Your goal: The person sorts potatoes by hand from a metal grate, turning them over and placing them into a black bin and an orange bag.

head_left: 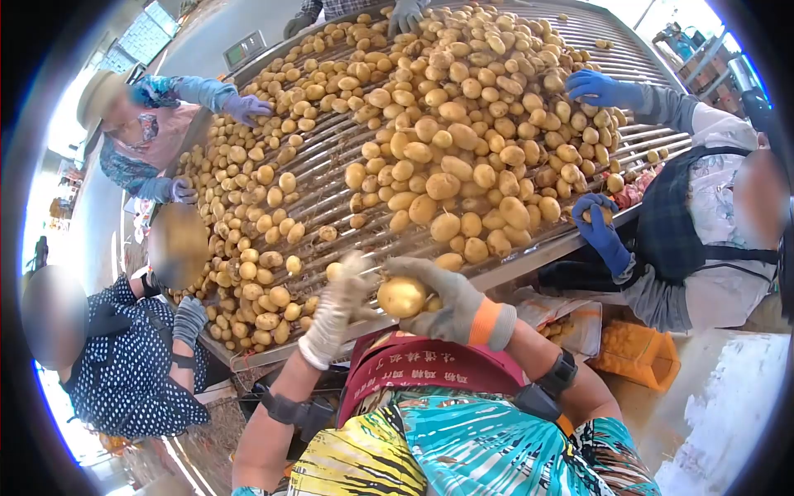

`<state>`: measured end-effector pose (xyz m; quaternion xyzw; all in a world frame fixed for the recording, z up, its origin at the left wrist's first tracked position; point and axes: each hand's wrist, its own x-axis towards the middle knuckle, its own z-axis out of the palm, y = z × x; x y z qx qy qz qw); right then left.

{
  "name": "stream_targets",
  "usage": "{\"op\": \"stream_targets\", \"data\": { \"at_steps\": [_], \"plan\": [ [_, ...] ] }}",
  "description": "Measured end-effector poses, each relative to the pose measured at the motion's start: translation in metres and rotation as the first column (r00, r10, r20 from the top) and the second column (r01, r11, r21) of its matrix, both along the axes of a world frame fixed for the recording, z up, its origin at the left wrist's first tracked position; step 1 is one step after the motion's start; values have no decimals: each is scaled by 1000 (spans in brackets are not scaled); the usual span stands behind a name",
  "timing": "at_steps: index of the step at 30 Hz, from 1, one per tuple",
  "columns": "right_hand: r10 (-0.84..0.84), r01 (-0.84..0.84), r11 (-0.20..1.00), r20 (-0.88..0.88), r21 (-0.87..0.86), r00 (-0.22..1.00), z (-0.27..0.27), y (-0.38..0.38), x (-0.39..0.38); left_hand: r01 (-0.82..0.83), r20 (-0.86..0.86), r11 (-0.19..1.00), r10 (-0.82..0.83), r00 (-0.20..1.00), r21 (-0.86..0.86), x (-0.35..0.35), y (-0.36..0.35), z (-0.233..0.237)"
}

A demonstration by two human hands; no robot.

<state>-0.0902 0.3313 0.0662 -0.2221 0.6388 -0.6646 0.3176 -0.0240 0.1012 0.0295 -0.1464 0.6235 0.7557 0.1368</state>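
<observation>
My right hand [453, 299], in a grey glove with an orange band, is closed around a round yellow potato [402, 297] near the front edge of the sorting table. Part of another potato [432, 304] shows beside the palm. My left hand [341, 307], in a whitish glove, is raised just left of the held potato. Its fingers are smeared by motion, so I cannot tell their grip. Loose potatoes [471, 178] are heaped over the metal bars [327, 161] of the table beyond both hands.
Co-workers stand around the table. A blue-gloved hand [599, 225] at right holds a potato; another blue glove [602, 88] reaches over the heap. Lilac gloves [246, 108] work at left. An orange crate [635, 354] and a sack [576, 325] stand right of my body.
</observation>
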Motion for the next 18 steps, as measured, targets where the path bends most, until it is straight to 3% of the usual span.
{"op": "stream_targets", "data": {
  "at_steps": [1,2,3,5,6,7,9,11,13,17,18],
  "plan": [
    [8,-8,1000,-15,-8,1000,1,-2,0,18,137,925,-76,988,380,-8,21,28],
    [-4,3,1000,-172,-9,985,-1,-4,4,84,133,889,-160,978,450,-9,32,35],
    [-18,14,1000,-320,-15,947,-4,-6,8,-2,175,895,-85,981,447,-12,39,32],
    [-56,39,997,-324,-60,945,-17,-3,18,60,229,879,-189,955,473,-14,32,28],
    [-147,117,975,-151,-190,978,-23,-1,24,26,139,896,-97,986,443,-12,48,39],
    [-196,196,930,32,-312,980,-28,-1,27,37,54,952,-56,997,305,-6,52,31],
    [-108,121,991,204,-51,973,-44,11,23,141,-150,986,-152,977,-85,-1,53,1],
    [30,-20,993,90,-115,995,-53,16,18,174,-209,951,-230,950,-256,-4,63,16],
    [106,-81,991,263,-104,959,-34,15,7,43,-379,826,-303,875,-562,-4,65,14],
    [208,-133,963,331,-234,921,-32,15,-5,-149,-461,845,-125,879,-514,-6,74,20],
    [178,-116,966,268,-231,947,-38,11,-5,-165,-470,837,-120,875,-522,-7,74,22]
  ]
}}
